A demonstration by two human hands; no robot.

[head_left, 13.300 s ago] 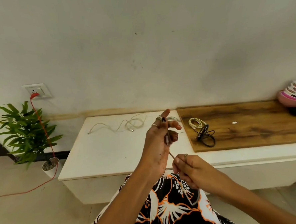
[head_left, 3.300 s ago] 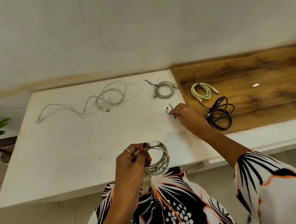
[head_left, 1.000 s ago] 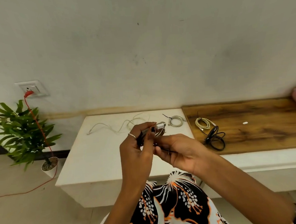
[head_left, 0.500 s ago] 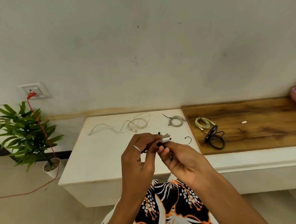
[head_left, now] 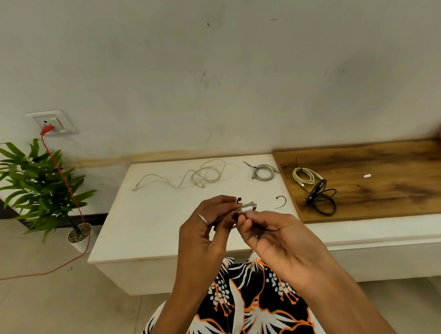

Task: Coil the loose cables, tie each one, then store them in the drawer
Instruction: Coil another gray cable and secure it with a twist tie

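Head view, nearest: left hand (head_left: pixel 205 235) pinches the coiled grey cable (head_left: pixel 245 208) edge-on; right hand (head_left: pixel 275 238) at 3 o'clock pinches a thin black tie (head_left: pixel 266 229). Light, springy, it probably wants gripping across all loops. At 11 o'clock lies the loose cable (head_left: pixel 189 177).

Two hands meet in front of a white desk (head_left: pixel 150 222). The left hand (head_left: pixel 205 235) grips a small grey coiled cable (head_left: pixel 246 207). The right hand (head_left: pixel 275 241) pinches a thin black tie (head_left: pixel 266 230) by the coil. On the desk lie a loose pale cable (head_left: pixel 189 177), a tied grey coil (head_left: pixel 265 172) and a spare black tie (head_left: pixel 281 201). A yellow coil (head_left: pixel 304 175) and a black cable (head_left: pixel 320 198) sit on the wooden board (head_left: pixel 396 194).
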